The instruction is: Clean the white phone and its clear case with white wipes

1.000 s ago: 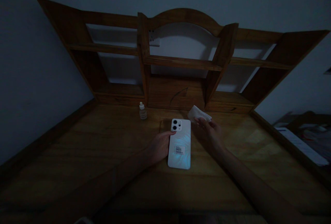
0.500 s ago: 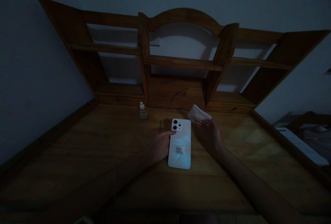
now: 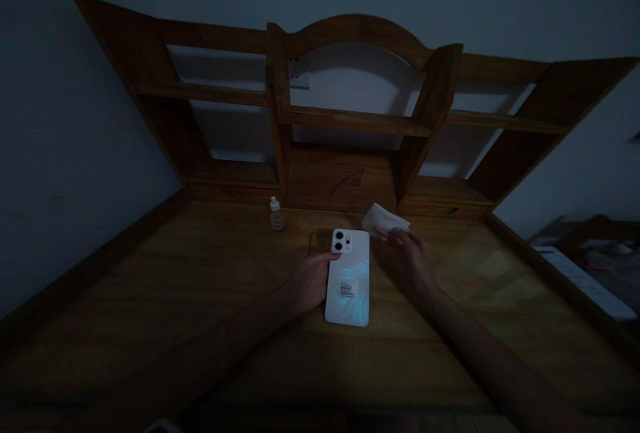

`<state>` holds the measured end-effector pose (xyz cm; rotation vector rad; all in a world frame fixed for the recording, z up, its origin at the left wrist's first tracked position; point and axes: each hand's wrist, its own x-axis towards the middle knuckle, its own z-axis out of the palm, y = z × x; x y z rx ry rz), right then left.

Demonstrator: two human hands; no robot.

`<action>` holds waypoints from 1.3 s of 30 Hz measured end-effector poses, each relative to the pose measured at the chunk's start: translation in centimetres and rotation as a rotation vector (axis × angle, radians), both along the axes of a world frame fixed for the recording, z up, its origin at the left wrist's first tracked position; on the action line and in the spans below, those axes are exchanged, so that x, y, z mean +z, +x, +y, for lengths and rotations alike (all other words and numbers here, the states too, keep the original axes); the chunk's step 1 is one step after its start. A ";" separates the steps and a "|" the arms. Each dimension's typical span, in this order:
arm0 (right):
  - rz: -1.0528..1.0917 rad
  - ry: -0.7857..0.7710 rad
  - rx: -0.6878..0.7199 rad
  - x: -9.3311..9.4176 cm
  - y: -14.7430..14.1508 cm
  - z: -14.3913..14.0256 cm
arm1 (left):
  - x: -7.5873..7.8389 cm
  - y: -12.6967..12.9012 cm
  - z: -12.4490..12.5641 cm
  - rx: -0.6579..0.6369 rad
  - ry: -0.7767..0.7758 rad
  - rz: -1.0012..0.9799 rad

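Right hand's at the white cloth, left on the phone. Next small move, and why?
Probably close the right hand on the white cloth: its fingertips reach the cloth's near edge but no grip shows. The left hand already steadies the phone, lying face down on the desk.

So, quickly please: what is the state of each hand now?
Left hand: open, resting against the left edge of the white phone, not gripping it.
Right hand: fingertips at the white cloth; whether it grips cannot be told.

wooden desk (image 3: 150,300) with phone (image 3: 349,278), bottle (image 3: 276,214), cloth (image 3: 384,219)
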<state>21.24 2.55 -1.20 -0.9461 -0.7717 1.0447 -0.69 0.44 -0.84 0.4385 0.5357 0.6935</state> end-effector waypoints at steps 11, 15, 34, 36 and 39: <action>-0.150 -0.015 -0.022 0.5 -0.1 -0.5 | -0.1 0.0 0.0 -0.004 0.013 0.014; -0.195 -0.022 -0.039 0.5 -0.1 -0.4 | 0.4 0.0 -0.2 0.003 -0.002 0.008; 0.021 -0.040 0.025 -0.8 0.4 0.3 | 0.2 0.0 0.1 -0.011 -0.003 0.011; -0.050 -0.049 -0.001 -0.6 0.4 0.2 | 0.3 0.0 0.0 -0.005 0.008 -0.004; -0.178 -0.049 -0.014 -0.3 0.4 -0.1 | 0.5 0.0 -0.1 -0.005 0.025 -0.018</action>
